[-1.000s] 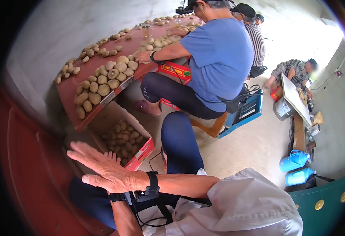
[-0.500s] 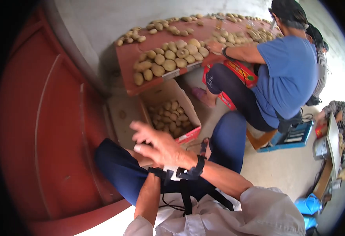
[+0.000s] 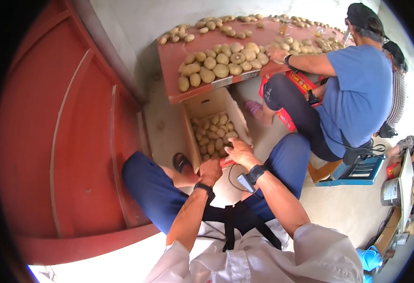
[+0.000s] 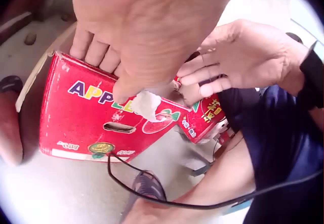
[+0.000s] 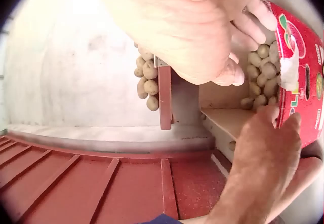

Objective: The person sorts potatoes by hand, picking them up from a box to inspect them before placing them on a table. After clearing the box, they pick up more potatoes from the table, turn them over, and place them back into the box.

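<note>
A red cardboard carton (image 4: 76,118) lettered APPLE stands on the floor between my knees, under the table's corner. Tan oval fruits that look like kiwifruit (image 3: 211,134) cover its bottom. My left hand (image 3: 210,172) grips its near rim, with several fingers curled over the top and the thumb against the printed wall. My right hand (image 3: 241,153) is at the right end of the same rim, fingers spread loosely and slightly bent. In the right wrist view, its fingers (image 5: 253,32) reach over the carton's opening, with nothing between them.
A red table (image 3: 176,89) ahead bears rows of the same fruit (image 3: 221,70). At the right, a person in a blue shirt (image 3: 358,89) sits on a blue crate (image 3: 358,170) and touches the fruit. A red panelled door (image 3: 75,141) is at the left; blue flasks (image 3: 369,259) stand low right.
My hands were crossed above my lap. They have parted and moved forward to the carton, where the left has taken hold of the rim. The head view has swung left.
</note>
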`<action>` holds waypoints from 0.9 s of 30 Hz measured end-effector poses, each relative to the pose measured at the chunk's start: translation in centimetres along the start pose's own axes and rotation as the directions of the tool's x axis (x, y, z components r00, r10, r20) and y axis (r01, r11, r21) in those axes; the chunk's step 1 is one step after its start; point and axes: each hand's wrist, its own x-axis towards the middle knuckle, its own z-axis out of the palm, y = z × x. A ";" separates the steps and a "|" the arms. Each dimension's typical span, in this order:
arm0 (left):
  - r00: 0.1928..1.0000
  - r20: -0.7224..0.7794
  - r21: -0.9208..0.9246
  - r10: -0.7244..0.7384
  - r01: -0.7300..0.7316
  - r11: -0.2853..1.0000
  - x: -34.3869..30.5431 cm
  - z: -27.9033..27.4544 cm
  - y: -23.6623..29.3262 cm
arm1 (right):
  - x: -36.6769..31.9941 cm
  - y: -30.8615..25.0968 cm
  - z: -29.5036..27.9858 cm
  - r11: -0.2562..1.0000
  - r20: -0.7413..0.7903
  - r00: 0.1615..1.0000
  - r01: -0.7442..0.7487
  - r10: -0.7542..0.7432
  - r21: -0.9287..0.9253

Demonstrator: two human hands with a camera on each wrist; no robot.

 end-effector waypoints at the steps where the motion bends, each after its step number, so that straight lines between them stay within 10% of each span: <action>1: 0.998 -0.038 0.033 0.042 -0.041 0.999 0.5 -0.7 0.1 | -0.5 -0.5 -1.1 0.996 0.076 0.995 -0.063 0.067 -0.062; 16: 0.998 0.012 -0.008 0.065 -0.065 0.998 3.3 1.9 -2.1 | 0.4 8.0 1.7 0.966 0.108 0.989 -0.119 0.097 0.229; 27: 1.000 -0.011 -0.088 -0.009 0.008 0.996 2.4 2.0 -1.9 | -0.2 9.6 2.6 0.995 0.119 0.993 -0.029 0.018 0.092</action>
